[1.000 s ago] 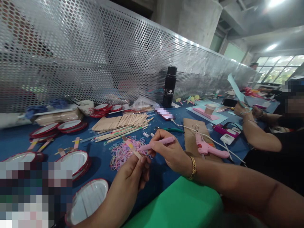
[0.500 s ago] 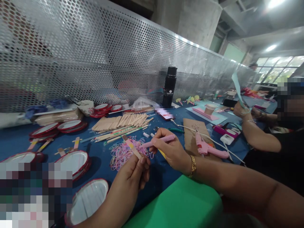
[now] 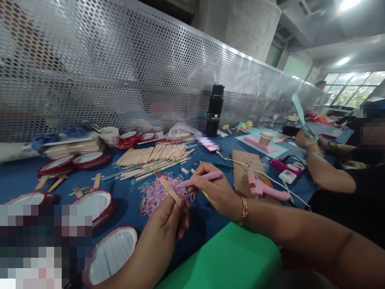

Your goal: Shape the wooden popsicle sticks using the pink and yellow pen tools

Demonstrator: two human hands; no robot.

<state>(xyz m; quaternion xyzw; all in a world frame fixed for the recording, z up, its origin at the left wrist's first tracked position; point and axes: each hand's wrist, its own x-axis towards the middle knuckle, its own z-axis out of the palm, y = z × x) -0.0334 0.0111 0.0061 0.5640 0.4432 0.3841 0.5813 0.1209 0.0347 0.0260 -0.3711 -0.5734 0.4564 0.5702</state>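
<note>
Between its thumb and fingers, my left hand (image 3: 170,218) pinches the lower end of a popsicle stick (image 3: 167,186), tilted up to the left. The stick carries brown, pink and yellow colouring. My right hand (image 3: 212,188) is closed around a pink marker (image 3: 203,179), its tip pointing left close to the stick. Whether the tip touches the stick I cannot tell. A yellow object (image 3: 205,195) shows partly below my right fingers. Behind both hands lies a heap of pastel rubber bands (image 3: 150,198) on the blue table.
Bare popsicle sticks (image 3: 136,156) lie behind the rubber bands, with a black bottle (image 3: 215,112) farther back. Red-rimmed round lids (image 3: 90,206) stand at the left. To the right are a pink glue gun (image 3: 258,188) on cardboard and a co-worker's arm (image 3: 327,172). A green surface (image 3: 228,257) is nearest me.
Both hands stay almost in place. The pink marker has shifted very slightly left. At the right, the co-worker's head and the blue paper have moved a little.
</note>
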